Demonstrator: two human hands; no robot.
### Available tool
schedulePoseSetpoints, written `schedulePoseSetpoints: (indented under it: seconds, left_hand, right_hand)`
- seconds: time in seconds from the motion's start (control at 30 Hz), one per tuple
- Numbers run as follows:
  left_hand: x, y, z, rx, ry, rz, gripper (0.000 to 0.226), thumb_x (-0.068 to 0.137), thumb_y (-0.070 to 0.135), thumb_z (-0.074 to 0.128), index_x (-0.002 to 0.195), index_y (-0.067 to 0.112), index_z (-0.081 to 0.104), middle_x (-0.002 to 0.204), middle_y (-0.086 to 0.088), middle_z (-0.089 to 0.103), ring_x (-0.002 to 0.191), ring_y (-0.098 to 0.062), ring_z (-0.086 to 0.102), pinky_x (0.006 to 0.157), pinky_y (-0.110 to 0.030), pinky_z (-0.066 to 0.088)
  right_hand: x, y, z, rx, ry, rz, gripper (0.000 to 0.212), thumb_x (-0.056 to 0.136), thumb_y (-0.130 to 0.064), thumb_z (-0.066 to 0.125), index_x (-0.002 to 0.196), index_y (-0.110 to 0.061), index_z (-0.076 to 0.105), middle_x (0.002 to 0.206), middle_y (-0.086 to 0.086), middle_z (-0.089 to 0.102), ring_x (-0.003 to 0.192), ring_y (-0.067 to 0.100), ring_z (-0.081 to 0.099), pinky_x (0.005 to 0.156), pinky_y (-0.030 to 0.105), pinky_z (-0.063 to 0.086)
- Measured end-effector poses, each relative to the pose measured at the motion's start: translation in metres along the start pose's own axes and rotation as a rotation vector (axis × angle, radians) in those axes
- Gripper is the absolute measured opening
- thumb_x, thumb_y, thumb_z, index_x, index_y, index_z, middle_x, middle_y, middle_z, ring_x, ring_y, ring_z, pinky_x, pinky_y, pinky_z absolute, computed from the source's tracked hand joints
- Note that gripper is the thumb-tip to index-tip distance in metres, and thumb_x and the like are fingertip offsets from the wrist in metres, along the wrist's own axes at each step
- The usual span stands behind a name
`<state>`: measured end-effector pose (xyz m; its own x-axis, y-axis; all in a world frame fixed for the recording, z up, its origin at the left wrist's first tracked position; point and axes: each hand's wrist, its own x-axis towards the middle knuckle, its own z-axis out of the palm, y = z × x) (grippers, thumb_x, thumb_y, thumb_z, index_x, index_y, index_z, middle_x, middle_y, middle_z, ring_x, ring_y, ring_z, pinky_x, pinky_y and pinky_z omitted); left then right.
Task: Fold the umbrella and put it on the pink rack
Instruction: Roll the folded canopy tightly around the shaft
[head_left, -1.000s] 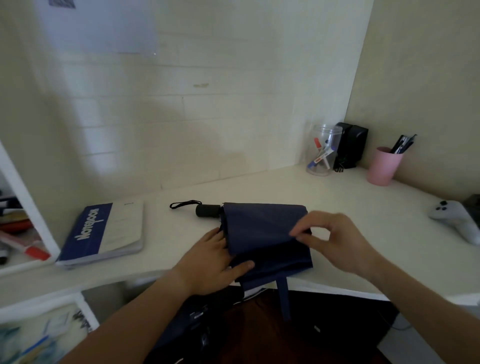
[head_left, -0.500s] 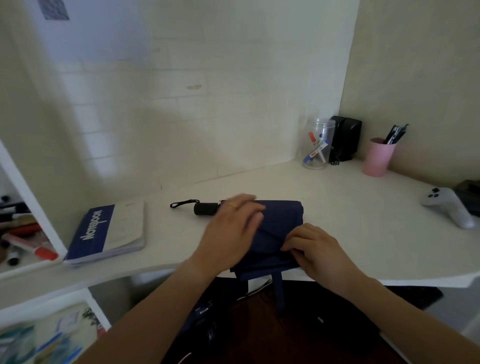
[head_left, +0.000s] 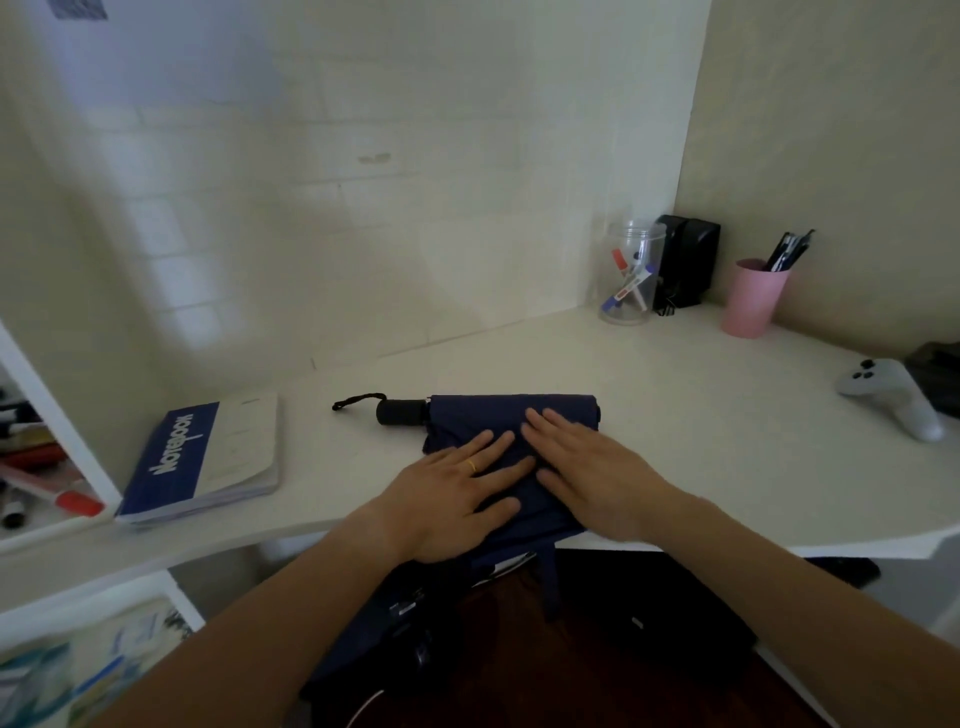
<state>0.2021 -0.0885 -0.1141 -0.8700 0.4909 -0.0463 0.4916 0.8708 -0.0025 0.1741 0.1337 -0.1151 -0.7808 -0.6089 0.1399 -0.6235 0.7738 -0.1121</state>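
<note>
At the desk's (head_left: 675, 415) front edge, my left hand (head_left: 447, 499) and right hand (head_left: 592, 467) press flat, fingers spread, gripping nothing, on the navy folding umbrella (head_left: 498, 415).

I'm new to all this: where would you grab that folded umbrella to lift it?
Probably the black handle, from the left: it juts stiff and bare from the umbrella, while both flat hands cover the floppy cloth.

Umbrella (head_left: 511, 421): matt navy cloth, black matt handle (head_left: 401, 412). Desk (head_left: 675, 441): smooth white top. Jar (head_left: 627, 273): clear plastic. Cup (head_left: 750, 299): matt pink plastic. Notebook (head_left: 208, 457): paper cover.
</note>
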Motion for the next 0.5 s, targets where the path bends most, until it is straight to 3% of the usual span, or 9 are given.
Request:
schedulePoseSetpoints:
  seconds: [0.07, 0.17, 0.23, 0.3, 0.33, 0.37, 0.4, 0.43, 0.5]
  left_hand:
    - [-0.004, -0.003, 0.0, -0.04, -0.033, 0.023, 0.057, 0.101, 0.066, 0.016, 0.154, 0.055, -0.004, 0.167, 0.015, -0.013, 0.153, -0.004, -0.016, 0.127, -0.035, 0.001]
    - [-0.014, -0.01, -0.006, -0.11, -0.132, 0.013, 0.053, 0.1, 0.069, 0.017, 0.151, 0.063, 0.001, 0.165, 0.019, -0.01, 0.152, -0.001, -0.011, 0.126, -0.032, 0.001]
    - [-0.012, -0.015, -0.024, -0.232, -0.119, -0.064, 0.05, 0.101, 0.067, 0.019, 0.147, 0.057, 0.035, 0.163, 0.018, 0.024, 0.149, -0.003, 0.023, 0.123, -0.03, 0.021]
    - [0.003, -0.015, -0.041, -0.199, 0.14, -0.13, 0.057, 0.103, 0.061, 0.023, 0.121, 0.033, 0.068, 0.131, 0.008, 0.068, 0.122, -0.014, 0.06, 0.106, -0.033, 0.043]
    - [0.011, -0.013, -0.044, -0.095, 0.315, -0.09, 0.056, 0.104, 0.057, 0.025, 0.114, 0.027, 0.07, 0.123, 0.004, 0.072, 0.118, -0.018, 0.062, 0.103, -0.035, 0.045]
    - [0.016, -0.011, -0.041, -0.021, 0.421, -0.013, 0.053, 0.104, 0.054, 0.027, 0.124, 0.025, 0.068, 0.133, 0.001, 0.067, 0.128, -0.02, 0.057, 0.11, -0.035, 0.041]
    - [0.018, -0.008, -0.032, 0.02, 0.411, 0.078, 0.054, 0.105, 0.053, 0.027, 0.141, 0.026, 0.056, 0.152, -0.001, 0.051, 0.145, -0.02, 0.04, 0.119, -0.035, 0.031]
    - [0.016, -0.007, -0.02, 0.034, 0.32, 0.151, 0.057, 0.105, 0.053, 0.025, 0.155, 0.027, 0.037, 0.166, 0.001, 0.027, 0.155, -0.016, 0.017, 0.126, -0.035, 0.019]
    - [0.005, -0.009, 0.007, -0.004, 0.112, 0.145, 0.059, 0.107, 0.054, 0.017, 0.161, 0.034, 0.004, 0.169, 0.011, -0.005, 0.153, -0.003, -0.015, 0.128, -0.035, 0.003]
  right_hand:
    - [-0.007, 0.009, 0.012, -0.043, -0.094, 0.01, 0.089, 0.084, -0.068, -0.014, 0.159, -0.023, 0.0, 0.165, -0.008, -0.016, 0.152, 0.008, -0.015, 0.126, 0.036, 0.005]
    - [-0.009, 0.016, 0.016, -0.022, -0.153, 0.012, 0.101, 0.07, -0.074, -0.026, 0.158, -0.026, -0.008, 0.162, -0.01, -0.025, 0.149, 0.007, -0.024, 0.126, 0.036, -0.001]
    - [-0.009, 0.015, 0.014, -0.023, -0.185, 0.005, 0.107, 0.065, -0.077, -0.03, 0.157, -0.026, -0.011, 0.162, -0.009, -0.027, 0.148, 0.008, -0.026, 0.126, 0.035, -0.004]
    - [-0.011, 0.013, 0.011, -0.017, -0.209, 0.001, 0.111, 0.061, -0.078, -0.034, 0.157, -0.026, -0.013, 0.161, -0.008, -0.028, 0.148, 0.01, -0.026, 0.125, 0.034, -0.006]
    - [-0.011, 0.013, 0.01, -0.012, -0.214, 0.004, 0.112, 0.06, -0.078, -0.036, 0.156, -0.026, -0.013, 0.161, -0.008, -0.028, 0.149, 0.01, -0.026, 0.125, 0.034, -0.006]
    - [-0.012, 0.013, 0.01, -0.011, -0.214, 0.01, 0.111, 0.06, -0.079, -0.036, 0.156, -0.026, -0.013, 0.161, -0.008, -0.028, 0.149, 0.011, -0.025, 0.125, 0.035, -0.005]
    - [-0.011, 0.012, 0.009, -0.013, -0.206, 0.017, 0.109, 0.062, -0.079, -0.035, 0.156, -0.026, -0.014, 0.161, -0.008, -0.028, 0.149, 0.011, -0.025, 0.126, 0.036, -0.004]
    - [-0.011, 0.01, 0.008, -0.014, -0.195, 0.022, 0.105, 0.065, -0.078, -0.032, 0.155, -0.027, -0.014, 0.161, -0.008, -0.027, 0.149, 0.01, -0.025, 0.126, 0.036, -0.003]
    - [-0.015, 0.006, 0.002, -0.005, -0.248, 0.007, 0.092, 0.077, -0.076, -0.015, 0.156, -0.028, -0.011, 0.162, -0.011, -0.023, 0.149, 0.007, -0.022, 0.126, 0.036, -0.001]
